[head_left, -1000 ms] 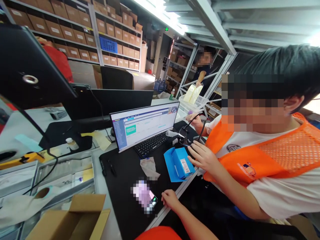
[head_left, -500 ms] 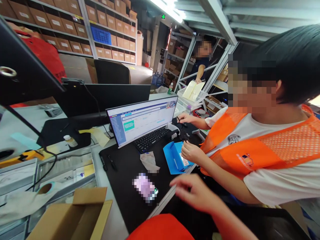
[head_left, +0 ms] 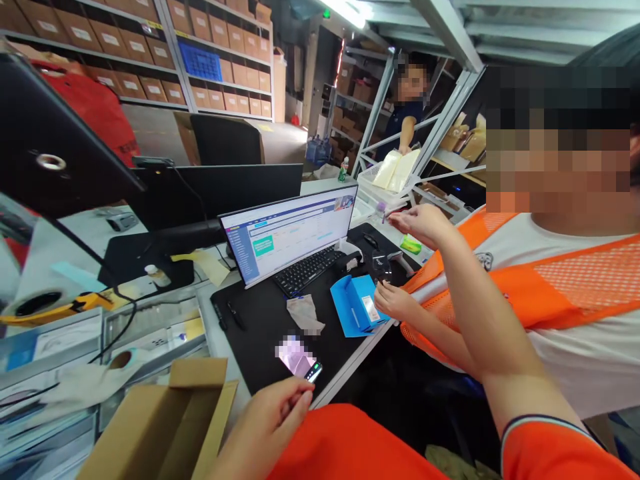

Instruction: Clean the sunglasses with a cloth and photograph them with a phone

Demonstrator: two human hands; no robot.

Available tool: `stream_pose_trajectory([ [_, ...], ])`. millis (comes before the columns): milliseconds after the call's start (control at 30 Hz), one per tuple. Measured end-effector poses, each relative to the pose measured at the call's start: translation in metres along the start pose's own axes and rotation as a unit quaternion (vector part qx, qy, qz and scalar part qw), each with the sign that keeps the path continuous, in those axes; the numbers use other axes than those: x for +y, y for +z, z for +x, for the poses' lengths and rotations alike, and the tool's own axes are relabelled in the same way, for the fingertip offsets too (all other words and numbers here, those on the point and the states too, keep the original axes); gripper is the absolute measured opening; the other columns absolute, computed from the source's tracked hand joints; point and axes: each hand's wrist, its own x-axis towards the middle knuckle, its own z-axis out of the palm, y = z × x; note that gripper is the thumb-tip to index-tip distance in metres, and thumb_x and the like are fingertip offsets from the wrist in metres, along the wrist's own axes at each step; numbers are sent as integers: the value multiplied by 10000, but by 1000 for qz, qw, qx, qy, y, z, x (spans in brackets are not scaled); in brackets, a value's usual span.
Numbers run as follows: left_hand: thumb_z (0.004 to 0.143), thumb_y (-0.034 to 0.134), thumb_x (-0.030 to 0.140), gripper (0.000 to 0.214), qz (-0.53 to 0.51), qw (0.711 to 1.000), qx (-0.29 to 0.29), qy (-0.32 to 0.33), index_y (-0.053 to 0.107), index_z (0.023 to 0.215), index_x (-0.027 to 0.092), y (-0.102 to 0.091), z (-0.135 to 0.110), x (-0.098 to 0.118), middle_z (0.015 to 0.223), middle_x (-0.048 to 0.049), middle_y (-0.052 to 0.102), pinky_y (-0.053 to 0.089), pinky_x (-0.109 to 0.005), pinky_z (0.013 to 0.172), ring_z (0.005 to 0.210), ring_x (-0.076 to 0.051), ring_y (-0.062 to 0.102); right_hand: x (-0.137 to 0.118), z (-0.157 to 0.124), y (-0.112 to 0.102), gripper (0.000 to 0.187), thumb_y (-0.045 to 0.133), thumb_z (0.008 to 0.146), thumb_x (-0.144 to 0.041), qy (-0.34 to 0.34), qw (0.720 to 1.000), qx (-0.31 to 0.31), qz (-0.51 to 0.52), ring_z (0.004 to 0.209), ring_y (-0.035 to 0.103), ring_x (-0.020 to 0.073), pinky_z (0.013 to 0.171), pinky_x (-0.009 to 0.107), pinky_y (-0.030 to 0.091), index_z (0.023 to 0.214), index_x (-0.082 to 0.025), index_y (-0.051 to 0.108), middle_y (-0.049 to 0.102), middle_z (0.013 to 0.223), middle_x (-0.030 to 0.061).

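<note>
My left hand (head_left: 265,420) is low at the desk's front edge, its fingertips close to a blurred phone (head_left: 297,357) lying on a black desk mat (head_left: 255,340), and it holds nothing. My right hand (head_left: 425,223) is raised over the far end of the mat, pinching a thin dark item (head_left: 393,213) too small to name. Below it, a co-worker's hand (head_left: 394,301) sits beside dark eyeglasses (head_left: 383,265). An open blue box (head_left: 356,305) and a crumpled beige wrapper (head_left: 305,313) lie on the mat.
A curved monitor (head_left: 287,233) and a keyboard (head_left: 307,270) stand on the mat. An open cardboard box (head_left: 170,420) sits at lower left. Behind the desk, a second person (head_left: 407,100) holds pale packets over a white basket (head_left: 393,177), with shelves of cartons beyond.
My right hand has risen from the desk's front edge to above the mat's far end. My left hand has come into view by the phone. The co-worker's head has shifted right.
</note>
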Motion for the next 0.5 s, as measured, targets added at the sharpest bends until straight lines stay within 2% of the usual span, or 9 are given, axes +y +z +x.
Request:
stream_pose_trajectory([
  [67,975,429,482,393,11,999,7,31,722,971,221,-5,31,14,749,-13,699,399,-268,613,679,-180,614,7,-18,18,408,580,940,-494,-29,999,-42,11,746,664,205,685,266,447,930,-132,770,726,761,79],
  [133,950,459,452,353,23,998,30,52,720,904,219,-10,67,24,747,-13,701,389,-275,625,682,-185,613,10,-46,46,451,589,923,-576,-60,995,-75,11,737,668,201,640,265,429,973,-169,774,730,777,52],
  [200,917,489,428,315,21,997,54,51,708,856,209,-12,104,30,683,-11,678,384,-283,613,644,-192,605,8,-76,80,482,633,898,-594,-82,993,-79,-26,844,690,218,655,269,439,1159,-200,727,748,944,67],
  [233,902,502,416,297,15,997,59,43,697,828,204,-11,122,31,660,-13,674,381,-284,606,631,-194,607,5,-88,97,488,644,898,-590,-90,991,-77,-61,894,692,228,673,273,449,1193,-205,702,741,1010,81],
  [267,895,505,413,293,9,998,57,37,681,795,201,-10,138,31,642,-14,669,378,-282,591,617,-194,610,2,-98,113,442,656,907,-561,-98,985,-104,-92,910,694,231,681,274,461,1163,-203,701,733,1034,93],
  [367,891,505,426,295,-6,999,38,21,653,776,198,-2,172,28,654,-11,678,377,-268,544,563,-173,605,-5,-106,151,319,649,958,-436,-95,978,-144,-120,926,686,219,753,301,516,1088,-147,691,708,1057,129],
  [500,896,495,411,283,-25,999,21,0,651,839,182,13,197,21,690,-8,690,407,-249,494,473,-133,572,-4,-92,175,357,629,983,-417,-101,974,-162,-118,960,663,198,845,385,573,1187,-124,633,660,1139,100],
])
